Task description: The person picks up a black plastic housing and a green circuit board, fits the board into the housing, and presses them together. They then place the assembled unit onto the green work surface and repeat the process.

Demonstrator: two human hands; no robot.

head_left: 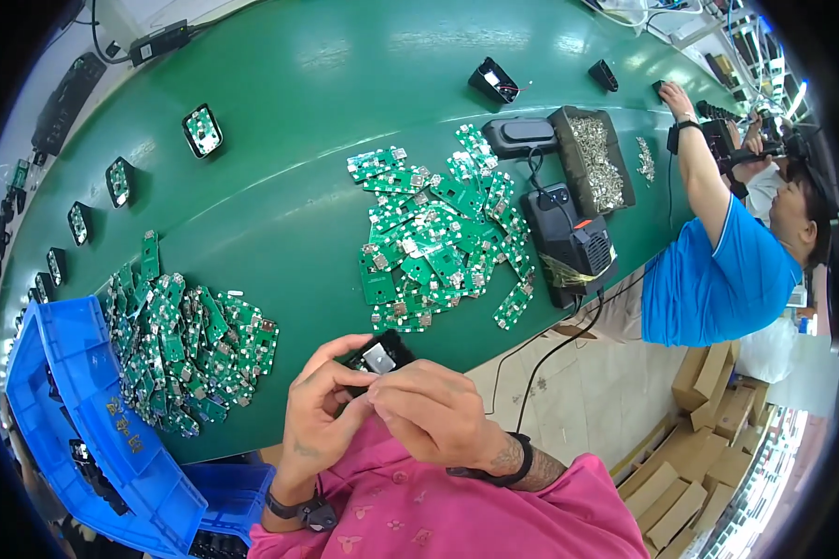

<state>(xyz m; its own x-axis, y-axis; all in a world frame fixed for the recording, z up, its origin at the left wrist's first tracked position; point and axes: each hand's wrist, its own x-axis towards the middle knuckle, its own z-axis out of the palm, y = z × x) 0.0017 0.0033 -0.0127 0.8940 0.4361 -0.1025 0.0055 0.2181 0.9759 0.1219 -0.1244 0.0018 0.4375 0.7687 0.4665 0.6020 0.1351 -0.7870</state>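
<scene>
Close in front of my pink shirt, at the table's near edge, my left hand (319,408) grips a small black plastic housing (398,347). A silver-grey rectangular block (377,359) shows inside it. My right hand (431,408) is closed in a pinch at the housing's near side, its fingertips meeting those of my left hand. Whatever the pinch holds is too small or hidden to name. Beyond my hands lies a loose pile of green circuit boards (438,247). Another heap of circuit boards (191,345) is to the left.
Blue plastic bins (112,401) stand at the left. A tray of small metal parts (595,163) and a black boxy device (569,247) with cables are at the right. Several black housings with boards (202,130) line the far left. A co-worker in blue (718,270) reaches over the table.
</scene>
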